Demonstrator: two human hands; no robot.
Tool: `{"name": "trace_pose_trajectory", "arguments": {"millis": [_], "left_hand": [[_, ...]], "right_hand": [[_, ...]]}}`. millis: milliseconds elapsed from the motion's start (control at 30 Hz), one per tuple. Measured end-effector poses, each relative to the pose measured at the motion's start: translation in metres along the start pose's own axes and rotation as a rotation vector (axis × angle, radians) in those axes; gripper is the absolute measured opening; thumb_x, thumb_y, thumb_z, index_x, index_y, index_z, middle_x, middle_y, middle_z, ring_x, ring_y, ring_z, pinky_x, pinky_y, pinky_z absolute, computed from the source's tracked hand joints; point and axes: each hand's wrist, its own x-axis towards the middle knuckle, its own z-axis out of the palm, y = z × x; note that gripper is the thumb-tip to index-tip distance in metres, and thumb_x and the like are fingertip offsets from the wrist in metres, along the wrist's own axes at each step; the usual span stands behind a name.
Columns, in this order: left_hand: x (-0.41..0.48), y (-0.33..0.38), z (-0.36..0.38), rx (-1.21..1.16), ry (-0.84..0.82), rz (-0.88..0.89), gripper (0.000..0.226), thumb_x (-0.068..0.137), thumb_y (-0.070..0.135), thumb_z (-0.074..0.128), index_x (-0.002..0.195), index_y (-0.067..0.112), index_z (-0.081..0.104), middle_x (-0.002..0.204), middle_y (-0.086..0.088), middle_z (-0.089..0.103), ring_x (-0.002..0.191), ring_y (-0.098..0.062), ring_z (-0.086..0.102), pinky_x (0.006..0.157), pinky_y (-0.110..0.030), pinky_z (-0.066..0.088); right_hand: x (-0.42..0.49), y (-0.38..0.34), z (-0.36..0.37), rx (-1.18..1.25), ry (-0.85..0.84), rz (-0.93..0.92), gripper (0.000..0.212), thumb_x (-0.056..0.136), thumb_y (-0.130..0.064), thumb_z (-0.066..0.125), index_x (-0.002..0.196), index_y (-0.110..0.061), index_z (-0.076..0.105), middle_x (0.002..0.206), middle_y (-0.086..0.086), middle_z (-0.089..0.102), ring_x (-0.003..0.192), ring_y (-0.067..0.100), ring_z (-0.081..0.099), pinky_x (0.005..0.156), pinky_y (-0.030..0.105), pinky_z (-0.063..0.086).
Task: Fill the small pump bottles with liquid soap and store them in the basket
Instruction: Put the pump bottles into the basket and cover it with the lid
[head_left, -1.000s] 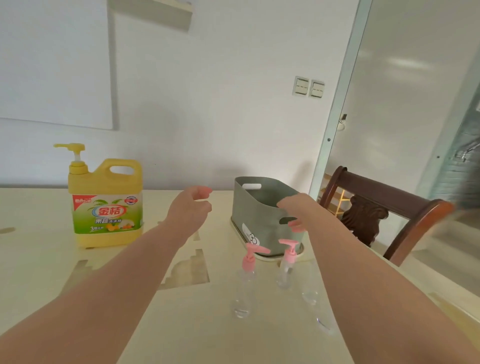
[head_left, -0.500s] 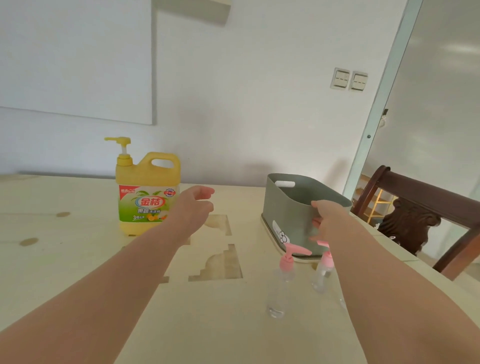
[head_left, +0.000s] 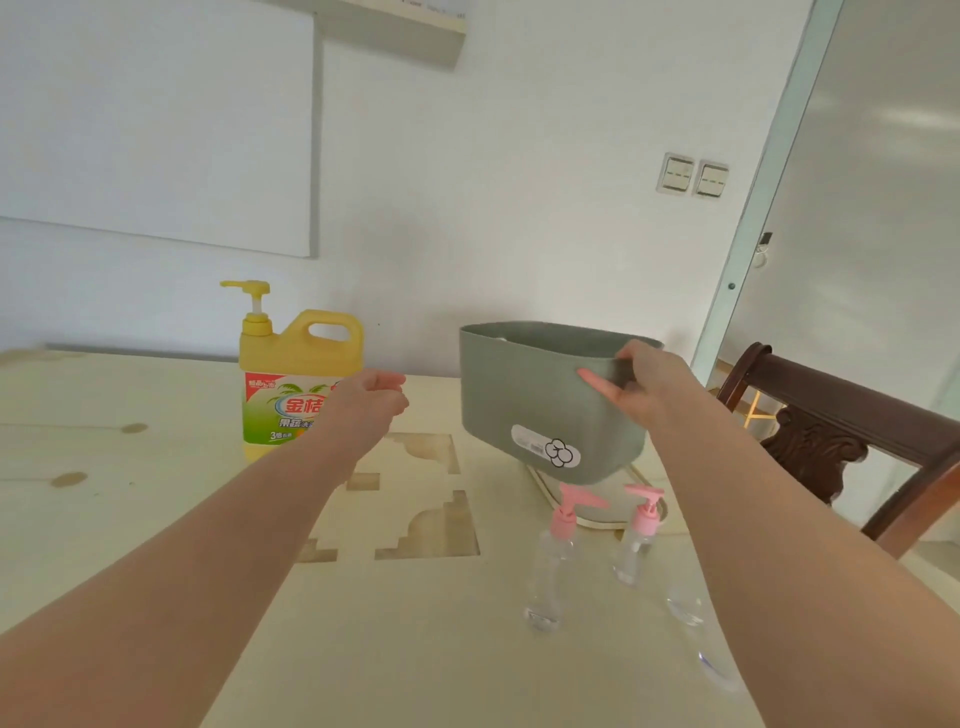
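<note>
the right hand's fingers are curled over the near right rim of the grey-green basket, thumb side behind the wall and one pink-tipped finger lying along its outside; the right hand grips that rim firmly. the basket hangs tilted from this grip, its stickered face turned toward the camera and its base just above a cream tray that lies toward the right edge of the table. the left hand's fingers are loosely curled and hold nothing; the left hand hovers above the table's middle, in front of the yellow soap jug, which stands upright near the far edge. in front of the tray, nearer the camera, two clear pump bottles stand upright with pink pumps: the left pump bottle and the right pump bottle, slightly apart. a further clear bottle shows beside the right forearm, its top hidden. a dark wooden chair stands past the table's right edge.
</note>
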Motion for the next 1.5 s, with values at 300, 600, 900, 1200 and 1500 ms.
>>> {"name": "trace_pose_trajectory", "arguments": {"millis": [300, 600, 900, 1200, 1500], "left_hand": [[-0.022, 0.037, -0.081, -0.251, 0.191, -0.188, 0.037, 0.09, 0.044, 0.054, 0.111, 0.012, 0.055, 0.11, -0.004, 0.056, 0.103, -0.02, 0.054, 0.09, -0.038, 0.045], [-0.071, 0.014, -0.139, -0.127, 0.02, -0.398, 0.013, 0.087, 0.007, 0.05, 0.074, 0.01, 0.052, 0.071, -0.006, 0.052, 0.064, -0.024, 0.054, 0.07, -0.04, 0.051], [-0.098, 0.008, -0.167, -0.009, 0.07, -0.423, 0.022, 0.087, 0.004, 0.046, 0.066, 0.01, 0.044, 0.062, -0.006, 0.037, 0.05, -0.024, 0.044, 0.063, -0.043, 0.05], [-0.113, 0.003, -0.161, 0.031, 0.023, -0.436, 0.015, 0.084, 0.003, 0.049, 0.07, 0.007, 0.048, 0.065, -0.007, 0.042, 0.055, -0.026, 0.047, 0.069, -0.047, 0.052], [-0.121, -0.001, -0.159, 0.036, 0.03, -0.43, 0.017, 0.085, 0.004, 0.05, 0.068, 0.008, 0.048, 0.066, -0.008, 0.043, 0.058, -0.026, 0.05, 0.075, -0.049, 0.052]], "right_hand": [[-0.034, -0.003, 0.02, 0.017, -0.331, 0.155, 0.009, 0.088, -0.001, 0.052, 0.082, -0.007, 0.051, 0.066, 0.0, 0.046, 0.048, 0.007, 0.046, 0.041, 0.012, 0.045], [-0.069, 0.05, 0.03, -0.067, -0.575, 0.409, 0.01, 0.087, -0.004, 0.05, 0.079, -0.01, 0.046, 0.071, 0.0, 0.042, 0.038, 0.006, 0.051, 0.034, 0.011, 0.042], [-0.088, 0.036, 0.018, -1.023, -0.424, -0.103, 0.026, 0.088, -0.025, 0.066, 0.11, -0.011, 0.067, 0.109, 0.005, 0.068, 0.094, 0.019, 0.065, 0.071, 0.029, 0.052], [-0.103, 0.034, -0.007, -1.753, -0.508, -0.093, 0.034, 0.082, -0.011, 0.067, 0.111, -0.028, 0.069, 0.085, -0.007, 0.07, 0.081, 0.01, 0.063, 0.076, 0.023, 0.053], [-0.091, 0.048, -0.013, -1.464, -0.439, -0.036, 0.013, 0.083, 0.005, 0.058, 0.085, -0.005, 0.066, 0.072, 0.004, 0.065, 0.068, 0.018, 0.063, 0.083, 0.029, 0.054]]}}
